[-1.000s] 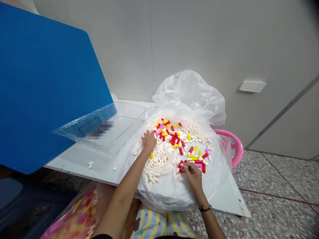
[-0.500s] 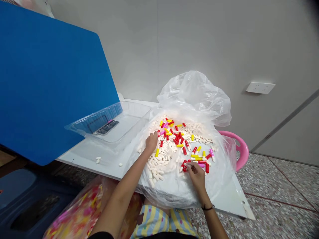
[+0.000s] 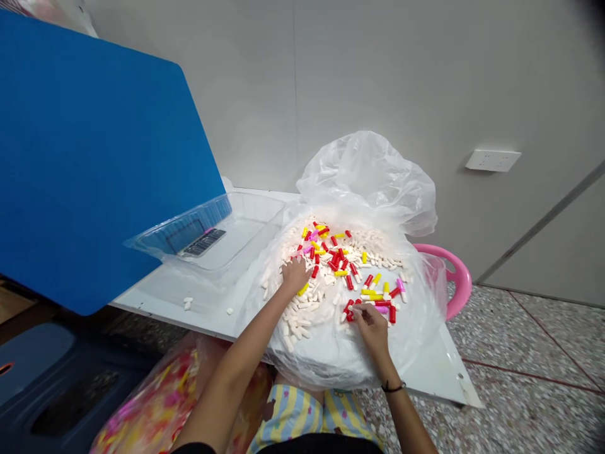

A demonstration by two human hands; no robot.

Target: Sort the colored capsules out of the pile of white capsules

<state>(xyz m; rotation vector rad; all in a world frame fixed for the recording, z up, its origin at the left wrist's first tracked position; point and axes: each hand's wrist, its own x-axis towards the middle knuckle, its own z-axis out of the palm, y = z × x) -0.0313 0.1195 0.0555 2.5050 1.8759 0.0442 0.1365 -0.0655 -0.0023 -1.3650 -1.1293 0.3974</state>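
Observation:
My left hand (image 3: 295,275) reaches over the pile with its fingers apart, among white pieces (image 3: 302,312) and beside a red cap (image 3: 315,271). The white pieces are small and peg-shaped. My right hand (image 3: 373,326) is closed in a pinch near the front, with what looks like a white piece at its fingertips, partly hidden. Around it lie red, yellow and pink caps, some fitted on white pieces, such as a yellow-capped one (image 3: 376,281). Everything rests on a clear plastic bag (image 3: 326,372) spread on the white table.
A clear plastic tray (image 3: 222,265) stands left of the bag, with a blue board (image 3: 94,157) behind it. Loose white bits (image 3: 188,303) lie on the table (image 3: 155,290). A pink chair back (image 3: 458,284) is at the right. Below, a bag of coloured caps (image 3: 155,397) stands by my legs.
My left hand has shifted slightly right and nearer, its fingers spreading beside a red cap. The right hand has stayed almost in place, still pinched.

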